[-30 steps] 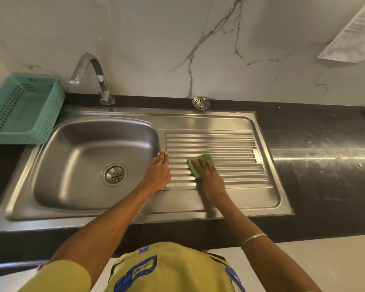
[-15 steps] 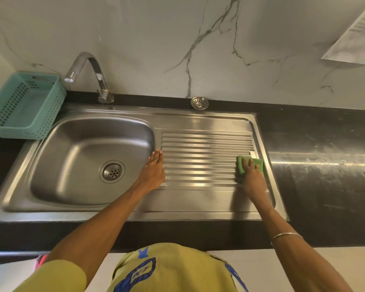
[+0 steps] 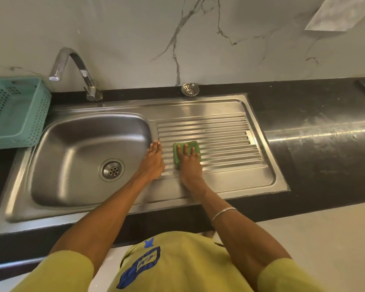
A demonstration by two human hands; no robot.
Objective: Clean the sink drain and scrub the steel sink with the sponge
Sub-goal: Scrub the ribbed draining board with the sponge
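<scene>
Head view, near to far. Nearest, a person's yellow shirt (image 3: 177, 266) and two bare forearms; one metal bangle (image 3: 223, 213) circles the right wrist. Both hands reach onto the ribbed drainboard (image 3: 226, 135) of one steel sink (image 3: 135, 110), set into a dark tabletop (image 3: 325, 157). The left hand (image 3: 153, 161) rests flat, fingers straight and together, holding nothing, at the drainboard's left edge beside the basin. The right hand (image 3: 190, 163) presses flat with extended fingers on one green sponge (image 3: 195, 146). The sponge lies flat on the ribs, at their left end, just beside the left hand; its long axis runs roughly left to right, along the ribs. The basin (image 3: 76, 148) holds no loose items; one round drain (image 3: 111, 170) sits in its floor. Farther back: one teal perforated basket (image 3: 19, 114) at left, with nothing visible inside; one curved faucet (image 3: 76, 66); one loose drain strainer (image 3: 190, 89) on the tabletop by the marble wall (image 3: 135, 34).
</scene>
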